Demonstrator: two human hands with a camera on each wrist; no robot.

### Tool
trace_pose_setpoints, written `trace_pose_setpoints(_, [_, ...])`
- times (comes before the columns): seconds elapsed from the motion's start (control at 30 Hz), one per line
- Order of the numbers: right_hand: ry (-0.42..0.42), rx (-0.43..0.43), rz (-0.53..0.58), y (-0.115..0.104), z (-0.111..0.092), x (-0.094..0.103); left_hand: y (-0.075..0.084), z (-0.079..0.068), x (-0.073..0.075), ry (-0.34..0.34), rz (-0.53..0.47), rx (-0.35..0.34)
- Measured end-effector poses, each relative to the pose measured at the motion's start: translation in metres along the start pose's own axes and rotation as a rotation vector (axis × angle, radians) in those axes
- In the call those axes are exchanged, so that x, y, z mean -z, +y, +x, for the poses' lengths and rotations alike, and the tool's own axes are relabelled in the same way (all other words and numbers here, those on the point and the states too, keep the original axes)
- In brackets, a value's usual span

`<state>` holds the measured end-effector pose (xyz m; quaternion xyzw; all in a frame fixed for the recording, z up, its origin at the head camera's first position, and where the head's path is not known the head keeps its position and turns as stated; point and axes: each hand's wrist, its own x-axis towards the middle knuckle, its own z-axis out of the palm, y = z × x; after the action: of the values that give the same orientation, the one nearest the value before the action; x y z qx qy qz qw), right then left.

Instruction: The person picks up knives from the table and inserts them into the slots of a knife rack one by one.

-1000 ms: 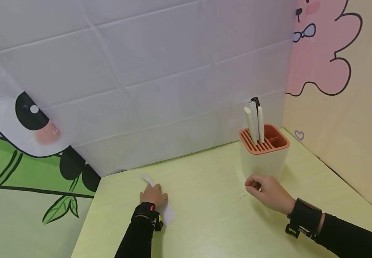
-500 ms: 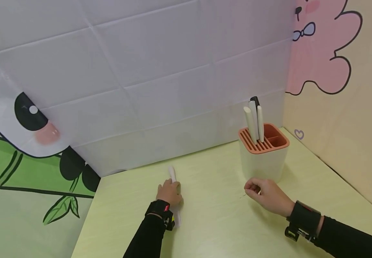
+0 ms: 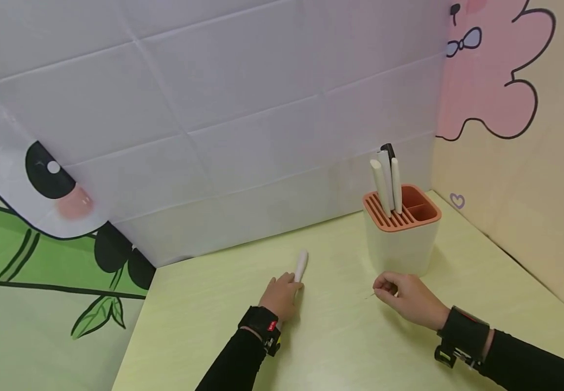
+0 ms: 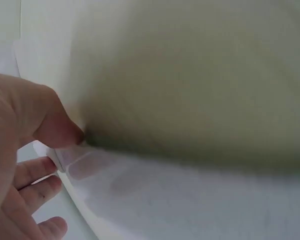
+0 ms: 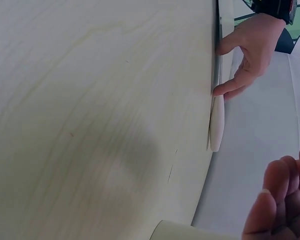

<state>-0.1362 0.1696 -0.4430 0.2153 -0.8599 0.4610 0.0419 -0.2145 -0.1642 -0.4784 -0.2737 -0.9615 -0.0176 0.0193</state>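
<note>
A kitchen knife with a pale pinkish handle (image 3: 301, 265) is in my left hand (image 3: 280, 298), at the middle of the table. Thumb and fingers pinch it near where the handle meets the blade. In the left wrist view the broad pale blade (image 4: 140, 200) mirrors the fingertips; the hand hides most of it from the head view. Seen from the right wrist, the knife (image 5: 218, 122) stands nearly edge-on, at or just above the tabletop. My right hand (image 3: 406, 297) holds nothing, its fingers loosely curled, just in front of the knife block (image 3: 399, 250).
Several knife handles (image 3: 384, 184) stick up from the block's orange slotted top (image 3: 378, 213), which also has open compartments at its right. A pale fabric wall (image 3: 242, 136) rises behind the table (image 3: 340, 347), with another at the right. Thin dark scratches mark the tabletop.
My left hand has moved right across the table with the knife. The knife's handle has swung from pointing up-left to pointing slightly up-right. My right hand has hardly moved.
</note>
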Motion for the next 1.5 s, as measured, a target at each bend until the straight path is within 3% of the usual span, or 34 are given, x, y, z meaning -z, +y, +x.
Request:
trace_pose_setpoints(0.17, [-0.029, -0.015, 0.003, 0.002, 0.000, 0.000, 0.024, -0.006, 0.005, 0.020, 0.133, -0.170])
trace_pose_setpoints(0.27, [-0.048, -0.020, -0.006, 0.003, 0.000, 0.003, 0.036, -0.011, 0.009, 0.011, 0.201, -0.236])
trace_pose_setpoints(0.5, [-0.057, -0.039, -0.023, 0.012, -0.002, 0.006, 0.055, -0.024, 0.011, -0.010, 0.285, -0.306])
trace_pose_setpoints(0.7, [-0.084, -0.046, -0.035, 0.018, -0.004, 0.001, 0.071, -0.036, 0.009, 0.047, 0.354, -0.362])
trace_pose_setpoints(0.9, [-0.127, 0.073, -0.198, 0.014, 0.005, -0.016, 0.084, -0.045, 0.007, 0.104, 0.345, -0.333])
trace_pose_setpoints(1.2, [-0.132, 0.281, -0.506, 0.020, 0.021, -0.050, 0.096, -0.042, 0.003, 0.167, 0.213, -0.260])
trace_pose_setpoints(1.5, [-0.196, 0.350, -0.536, 0.023, 0.037, -0.066, 0.099, -0.041, 0.004, 0.154, 0.124, -0.112])
